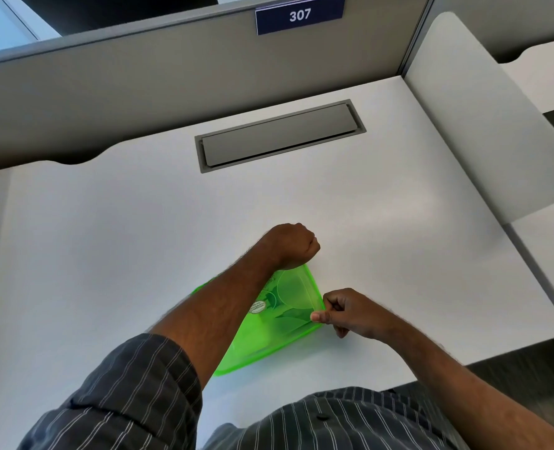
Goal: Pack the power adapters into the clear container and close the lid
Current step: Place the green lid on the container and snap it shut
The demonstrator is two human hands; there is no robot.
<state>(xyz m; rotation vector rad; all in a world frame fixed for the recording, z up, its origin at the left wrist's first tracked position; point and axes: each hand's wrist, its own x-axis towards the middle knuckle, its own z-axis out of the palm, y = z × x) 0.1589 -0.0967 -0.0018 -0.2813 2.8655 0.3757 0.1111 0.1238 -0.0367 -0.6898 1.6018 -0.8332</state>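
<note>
A translucent green lid [285, 323] lies over the container on the white desk, near the front edge. A round sticker sits on the lid. My left hand [290, 245] is curled into a fist at the lid's far corner, its forearm crossing over the lid. My right hand [347, 315] pinches the lid's right corner between thumb and fingers. Pale shapes show faintly through the green plastic; I cannot tell what they are. The container's clear body is hidden under the lid.
A grey cable hatch [280, 136] is set into the desk [107, 238] at the back. Grey partition walls stand behind and to the right, with a sign reading 307 [300, 15]. The desk's front edge runs just right of my right forearm.
</note>
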